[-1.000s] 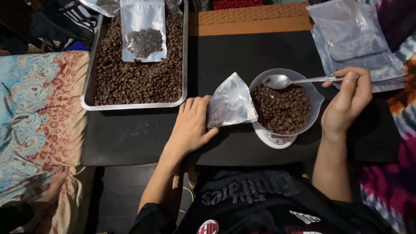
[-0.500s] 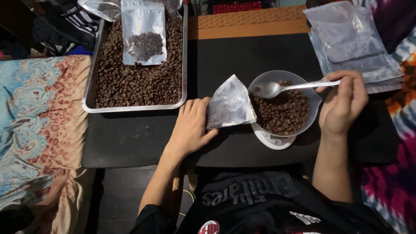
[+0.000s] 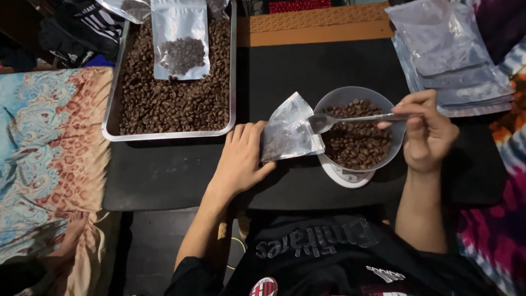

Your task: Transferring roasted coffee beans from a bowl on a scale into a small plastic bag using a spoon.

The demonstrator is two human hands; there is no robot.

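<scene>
Left hand [image 3: 236, 161]: resting on the dark surface [image 3: 164, 175] near its front edge, fingers closing on the lower corner of a clear pouch [image 3: 290, 131], tilting it with the mouth facing the bowl [image 3: 356, 134].
Right hand [image 3: 430, 134]: hovering at the bowl's right rim, fingers pinching the handle of a metal spoon [image 3: 350, 119]; spoon lying level across the bowl, its scoop sitting at the pouch mouth.
Bowl: translucent, holding coffee beans [image 3: 359, 145], sitting on a small white scale [image 3: 345, 176] toward the front edge, right of centre.
Tray [image 3: 233, 71]: metal, sitting at the back left corner, filled with beans, carrying one part-filled pouch [image 3: 179, 41] lying flat on top.
Stack of empty pouches [image 3: 455, 60]: lying at the back right corner, well apart from the tray.
Patterned cloth [image 3: 49, 159]: lying beyond the left edge.
Wooden strip [image 3: 318, 27]: running along the back edge.
</scene>
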